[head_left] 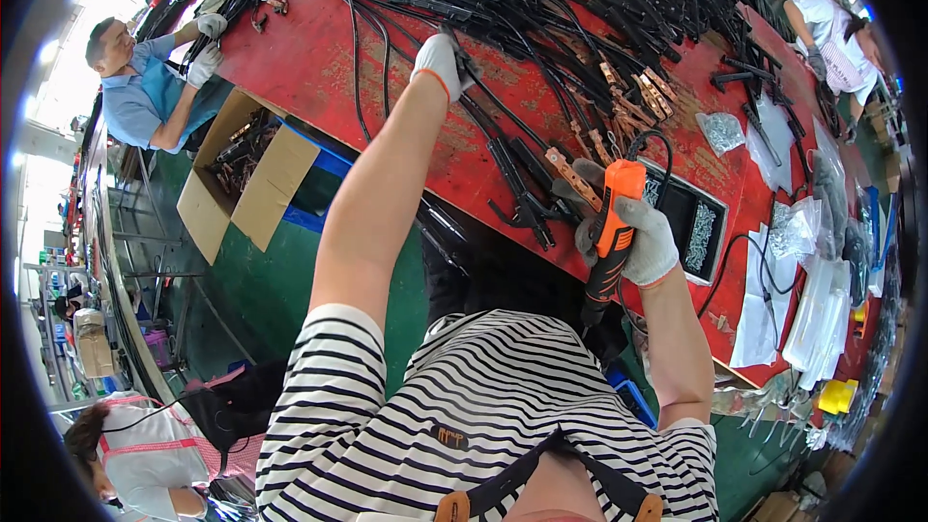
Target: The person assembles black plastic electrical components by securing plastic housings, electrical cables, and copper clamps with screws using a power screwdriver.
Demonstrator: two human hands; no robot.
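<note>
My left hand [440, 63], in a white knit glove with an orange cuff, reaches out over the red table. Its fingers close around a black cable [498, 114] among the bundle, though the fingertips are partly hidden. In my right hand [650, 242], also gloved, is an orange and black electric screwdriver [616, 217], gripped around its body with its dark end pointing down toward me. A copper clamp [572, 179] lies beside the screwdriver's upper end, near the dark fingertips of that glove. Black clamp handles [527, 195] rest at the table's near edge.
Cables with black handles [619, 0] cover the table's far side, with several copper clamps [633, 101] among them. A black tray of small screws [701, 232] sits right, near plastic bags [720, 132]. A cardboard box [275, 188] stands left. Other people work around the table.
</note>
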